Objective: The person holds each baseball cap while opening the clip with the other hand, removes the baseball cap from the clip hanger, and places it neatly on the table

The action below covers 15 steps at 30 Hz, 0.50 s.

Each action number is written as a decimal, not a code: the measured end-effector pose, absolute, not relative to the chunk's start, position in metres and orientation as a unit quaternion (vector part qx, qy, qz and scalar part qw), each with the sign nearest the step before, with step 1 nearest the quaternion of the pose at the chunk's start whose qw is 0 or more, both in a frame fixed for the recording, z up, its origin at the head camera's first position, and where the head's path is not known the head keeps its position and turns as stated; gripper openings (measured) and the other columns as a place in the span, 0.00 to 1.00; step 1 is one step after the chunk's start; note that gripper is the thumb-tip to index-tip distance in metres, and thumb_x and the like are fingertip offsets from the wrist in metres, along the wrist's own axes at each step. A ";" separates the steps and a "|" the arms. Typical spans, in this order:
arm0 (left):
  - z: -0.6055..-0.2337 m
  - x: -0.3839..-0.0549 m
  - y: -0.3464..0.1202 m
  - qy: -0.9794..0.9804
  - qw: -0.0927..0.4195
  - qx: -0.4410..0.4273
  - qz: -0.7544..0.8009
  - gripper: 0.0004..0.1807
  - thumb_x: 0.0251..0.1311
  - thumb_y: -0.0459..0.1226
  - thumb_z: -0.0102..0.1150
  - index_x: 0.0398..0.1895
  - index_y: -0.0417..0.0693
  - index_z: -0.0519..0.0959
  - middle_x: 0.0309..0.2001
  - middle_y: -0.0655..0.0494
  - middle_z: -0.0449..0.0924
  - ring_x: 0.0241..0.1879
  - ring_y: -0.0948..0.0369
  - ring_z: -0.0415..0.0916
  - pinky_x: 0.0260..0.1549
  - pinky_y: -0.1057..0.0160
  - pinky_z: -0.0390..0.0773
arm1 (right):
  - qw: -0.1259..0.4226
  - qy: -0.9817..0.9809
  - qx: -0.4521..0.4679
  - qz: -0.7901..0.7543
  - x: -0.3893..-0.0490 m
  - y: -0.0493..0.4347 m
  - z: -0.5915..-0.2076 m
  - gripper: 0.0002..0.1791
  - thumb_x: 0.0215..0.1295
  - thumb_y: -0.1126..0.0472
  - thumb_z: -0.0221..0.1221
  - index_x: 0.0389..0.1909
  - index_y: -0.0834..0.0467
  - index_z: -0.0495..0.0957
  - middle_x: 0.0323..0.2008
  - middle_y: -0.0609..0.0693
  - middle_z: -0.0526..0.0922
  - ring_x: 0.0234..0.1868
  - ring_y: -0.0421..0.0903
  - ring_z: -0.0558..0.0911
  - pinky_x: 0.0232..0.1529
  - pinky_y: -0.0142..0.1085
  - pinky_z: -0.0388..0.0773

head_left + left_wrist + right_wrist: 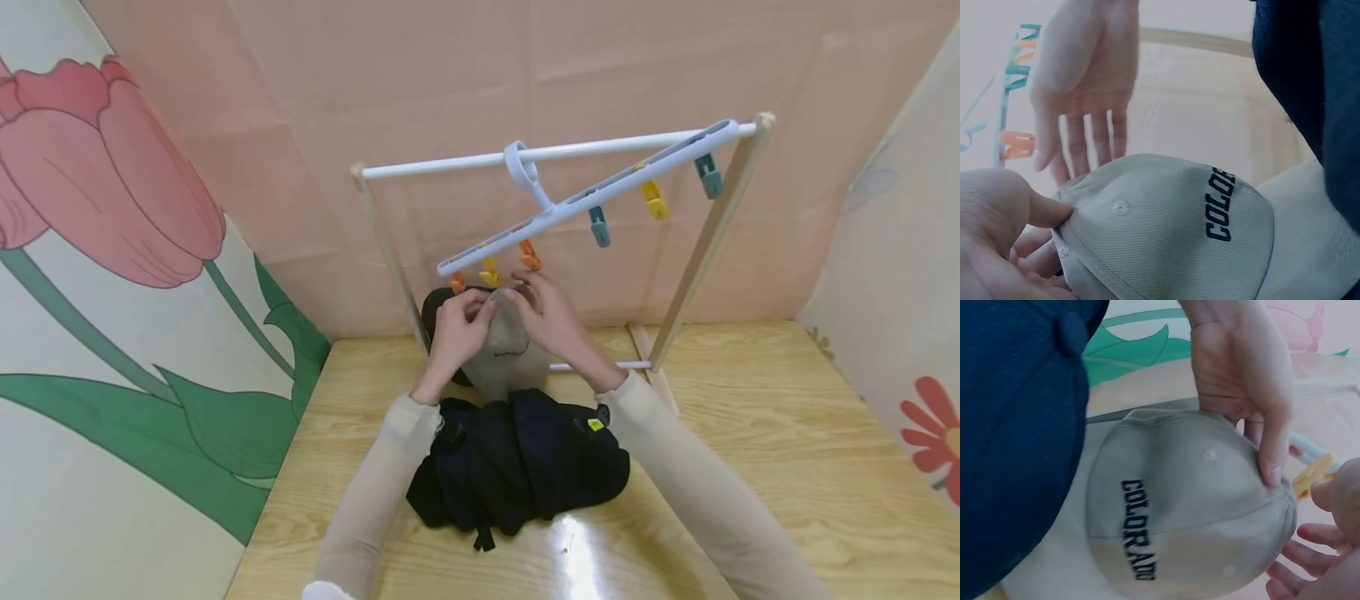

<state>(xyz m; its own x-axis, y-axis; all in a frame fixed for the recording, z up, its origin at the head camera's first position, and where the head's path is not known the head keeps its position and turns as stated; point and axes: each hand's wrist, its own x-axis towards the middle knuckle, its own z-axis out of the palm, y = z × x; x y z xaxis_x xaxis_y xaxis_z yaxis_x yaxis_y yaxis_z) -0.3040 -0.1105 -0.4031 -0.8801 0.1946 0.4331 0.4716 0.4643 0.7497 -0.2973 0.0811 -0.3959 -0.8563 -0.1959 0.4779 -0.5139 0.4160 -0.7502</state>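
A beige baseball cap [510, 342] with dark lettering, "COLORADO" in the right wrist view, is held up under the low end of a pale lilac clip hanger [570, 208]. My left hand [457, 337] pinches the edge of its crown between thumb and fingers, as the left wrist view also shows on the cap [1166, 219]. Beside that edge is my right hand [553, 321], its fingers [1310, 550] loosely extended near the crown and not curled round it. An orange clip [529, 255] and a yellow clip [490, 272] hang just above both hands.
The hanger hooks over a white bar [435, 166] on a wooden-legged rack [705, 250]. Navy caps [517, 467] lie bunched on the wooden table [780, 467] below my forearms. A black item [433, 310] shows behind my left hand. More teal and yellow clips line the hanger's raised right end.
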 end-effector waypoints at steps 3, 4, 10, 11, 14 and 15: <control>-0.400 -0.305 -0.109 -0.841 0.155 -0.193 -0.480 0.10 0.77 0.38 0.62 0.49 0.43 0.89 0.40 0.50 0.93 0.36 0.58 0.89 0.36 0.62 0.83 | 0.170 -0.830 0.200 0.493 -0.296 0.087 -0.401 0.26 0.81 0.60 0.59 0.71 0.71 0.73 0.69 0.67 0.78 0.70 0.66 0.76 0.70 0.62 0.73; -0.399 -0.306 -0.109 -0.841 0.159 -0.192 -0.480 0.10 0.77 0.38 0.62 0.48 0.44 0.89 0.40 0.50 0.93 0.36 0.57 0.90 0.36 0.62 0.83 | 0.172 -0.829 0.199 0.493 -0.296 0.089 -0.404 0.26 0.81 0.60 0.59 0.71 0.71 0.73 0.68 0.68 0.78 0.69 0.67 0.77 0.69 0.63 0.73; -0.395 -0.305 -0.111 -0.836 0.173 -0.190 -0.485 0.09 0.77 0.38 0.62 0.46 0.44 0.89 0.40 0.48 0.93 0.35 0.54 0.89 0.33 0.62 0.81 | 0.150 -0.833 0.172 0.503 -0.295 0.100 -0.422 0.28 0.81 0.59 0.59 0.74 0.68 0.71 0.71 0.68 0.75 0.69 0.70 0.76 0.67 0.64 0.76; -0.394 -0.305 -0.111 -0.834 0.174 -0.190 -0.488 0.09 0.77 0.38 0.62 0.46 0.43 0.89 0.41 0.48 0.93 0.35 0.54 0.90 0.33 0.63 0.81 | 0.143 -0.834 0.164 0.507 -0.295 0.102 -0.426 0.28 0.81 0.58 0.59 0.75 0.67 0.70 0.71 0.68 0.74 0.69 0.70 0.76 0.67 0.64 0.76; -0.392 -0.304 -0.112 -0.828 0.179 -0.193 -0.495 0.10 0.77 0.37 0.62 0.46 0.42 0.89 0.41 0.47 0.93 0.35 0.53 0.89 0.32 0.64 0.79 | 0.118 -0.837 0.138 0.516 -0.294 0.110 -0.439 0.30 0.82 0.57 0.57 0.77 0.68 0.67 0.72 0.70 0.72 0.69 0.71 0.75 0.67 0.63 0.77; -0.391 -0.304 -0.112 -0.826 0.180 -0.193 -0.497 0.10 0.77 0.37 0.62 0.46 0.42 0.89 0.41 0.47 0.93 0.35 0.53 0.89 0.32 0.64 0.79 | 0.111 -0.841 0.133 0.512 -0.294 0.113 -0.443 0.31 0.82 0.57 0.57 0.77 0.69 0.66 0.71 0.72 0.72 0.68 0.72 0.76 0.66 0.64 0.77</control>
<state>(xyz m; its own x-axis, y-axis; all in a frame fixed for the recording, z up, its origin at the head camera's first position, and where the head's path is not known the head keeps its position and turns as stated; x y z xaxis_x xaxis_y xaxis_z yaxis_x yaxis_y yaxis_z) -0.3040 -0.1121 -0.3912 -0.8603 0.1403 0.4901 0.4988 0.4305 0.7523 -0.2944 0.1127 -0.4435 -0.9399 -0.1103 0.3230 -0.3376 0.4402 -0.8320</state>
